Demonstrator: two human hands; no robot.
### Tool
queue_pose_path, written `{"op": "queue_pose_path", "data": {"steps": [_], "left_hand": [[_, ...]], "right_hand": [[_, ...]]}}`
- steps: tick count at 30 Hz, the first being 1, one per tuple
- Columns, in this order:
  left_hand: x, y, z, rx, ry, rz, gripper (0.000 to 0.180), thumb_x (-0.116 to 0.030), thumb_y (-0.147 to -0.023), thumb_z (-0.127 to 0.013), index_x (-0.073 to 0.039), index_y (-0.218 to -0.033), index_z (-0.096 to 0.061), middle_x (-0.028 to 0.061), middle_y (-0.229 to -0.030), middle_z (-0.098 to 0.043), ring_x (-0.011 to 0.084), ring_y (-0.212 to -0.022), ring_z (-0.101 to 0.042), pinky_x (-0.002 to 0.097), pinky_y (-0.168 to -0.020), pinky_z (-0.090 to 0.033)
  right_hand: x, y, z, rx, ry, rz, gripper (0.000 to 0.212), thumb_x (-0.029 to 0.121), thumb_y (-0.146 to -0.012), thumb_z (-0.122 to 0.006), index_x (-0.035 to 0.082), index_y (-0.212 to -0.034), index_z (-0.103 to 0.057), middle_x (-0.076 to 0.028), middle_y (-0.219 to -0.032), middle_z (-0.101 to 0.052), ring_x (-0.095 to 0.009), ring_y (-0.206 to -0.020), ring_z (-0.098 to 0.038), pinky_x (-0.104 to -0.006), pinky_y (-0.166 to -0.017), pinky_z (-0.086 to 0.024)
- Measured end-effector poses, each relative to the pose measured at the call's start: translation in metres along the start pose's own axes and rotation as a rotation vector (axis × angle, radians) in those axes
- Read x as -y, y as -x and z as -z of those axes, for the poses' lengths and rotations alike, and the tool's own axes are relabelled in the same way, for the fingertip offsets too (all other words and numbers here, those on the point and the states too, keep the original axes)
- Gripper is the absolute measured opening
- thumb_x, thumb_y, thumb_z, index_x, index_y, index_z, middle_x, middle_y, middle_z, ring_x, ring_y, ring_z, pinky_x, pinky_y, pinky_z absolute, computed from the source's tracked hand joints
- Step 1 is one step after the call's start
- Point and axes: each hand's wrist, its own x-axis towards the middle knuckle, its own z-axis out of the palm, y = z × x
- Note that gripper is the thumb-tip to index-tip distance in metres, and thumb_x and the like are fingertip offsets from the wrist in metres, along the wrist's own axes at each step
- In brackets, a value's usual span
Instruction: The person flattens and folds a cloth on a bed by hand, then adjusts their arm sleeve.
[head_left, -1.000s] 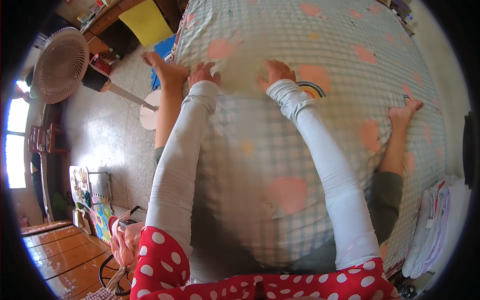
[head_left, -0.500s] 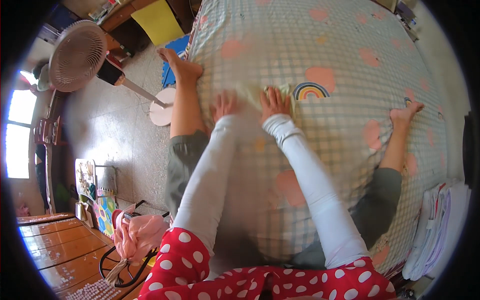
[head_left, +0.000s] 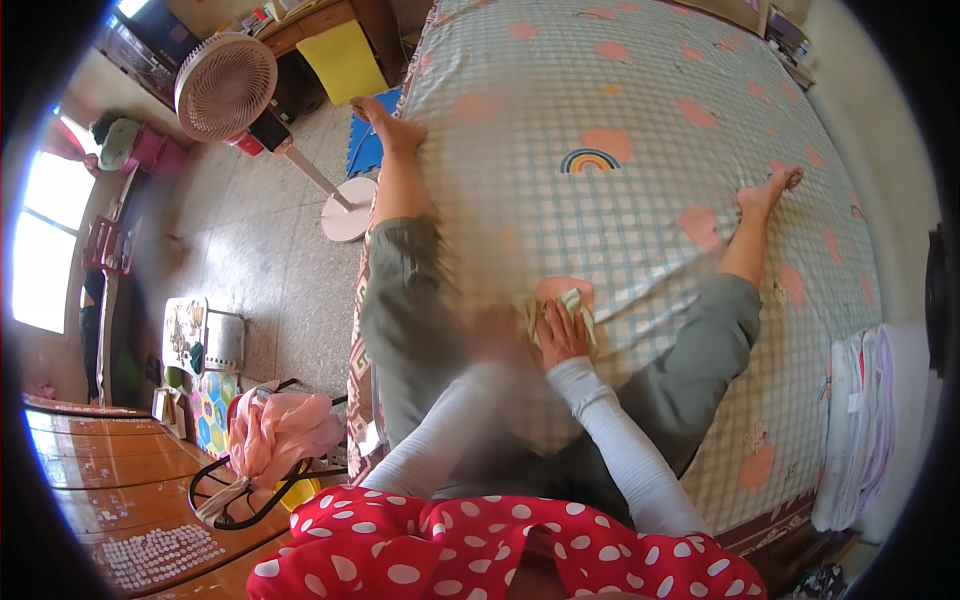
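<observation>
My right hand (head_left: 563,337) presses a crumpled pale green cloth (head_left: 572,300) onto the bed sheet, its fingers bent over the folds. Cloth edges stick out past the fingertips and beside the hand. The light sheet (head_left: 640,240) has a checked pattern with peach spots and a rainbow (head_left: 590,161). Just left of the cloth is my left hand (head_left: 500,335), low over the sheet between my legs. A hazy smear covers it, so its fingers do not show clearly. White sleeves cover both my forearms.
My legs stretch out on both sides across the bed. A white standing fan (head_left: 228,90) stands on the floor to the left. Near left are a brown wooden table (head_left: 110,480) and a pink plastic bag (head_left: 280,430). Folded cloths (head_left: 860,430) lie at the right edge.
Both hands have come back toward my body, the cloth moving along under the right one. The left hand has become more blurred. The view has shifted slightly.
</observation>
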Motion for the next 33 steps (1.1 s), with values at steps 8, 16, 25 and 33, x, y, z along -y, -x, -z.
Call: {"op": "queue_pose_path", "data": {"steps": [8,16,25,33], "left_hand": [[0.026,0.004,-0.052,-0.258,-0.074,-0.513,0.040,-0.030,-0.072,-0.056,-0.010,-0.105,-0.048,0.0148,-0.098,-0.052,0.0310,-0.084,-0.054,0.0385,-0.072,-0.045],[-0.053,-0.104,0.151,-0.190,0.555,-0.492,0.051,-0.025,-0.063,-0.066,-0.012,-0.109,-0.050,0.0163,-0.094,-0.052,0.0343,-0.086,-0.052,0.0392,-0.075,-0.044],[-0.067,-0.298,0.137,-0.248,0.249,-0.127,0.059,-0.044,-0.069,-0.058,-0.017,-0.119,-0.042,0.0146,-0.123,-0.038,0.0301,-0.113,-0.039,0.0391,-0.093,-0.032],[-0.082,-0.343,0.057,-0.410,0.101,-0.346,0.060,-0.048,-0.072,-0.052,-0.020,-0.123,-0.039,0.0108,-0.131,-0.031,0.0281,-0.122,-0.027,0.0401,-0.100,-0.020]], "right_hand": [[0.005,-0.003,0.042,-0.098,-0.479,-0.131,0.012,0.007,-0.064,-0.060,0.003,-0.074,-0.054,-0.012,-0.073,-0.053,-0.032,-0.068,-0.053,-0.0364,-0.060,-0.044],[-0.095,-0.132,0.095,-0.406,-0.364,-0.012,0.028,0.015,-0.064,-0.068,0.002,-0.088,-0.058,-0.016,-0.088,-0.059,-0.031,-0.080,-0.056,-0.0350,-0.070,-0.046],[-0.200,-0.305,0.074,-0.352,-0.138,-0.269,0.036,0.025,-0.068,-0.059,0.012,-0.102,-0.056,-0.012,-0.099,-0.056,-0.029,-0.094,-0.052,-0.0378,-0.078,-0.043],[-0.214,-0.323,0.018,-0.232,0.072,-0.413,0.052,0.042,-0.073,-0.049,0.019,-0.119,-0.042,-0.007,-0.128,-0.037,-0.026,-0.116,-0.034,-0.0441,-0.095,-0.026]]}}
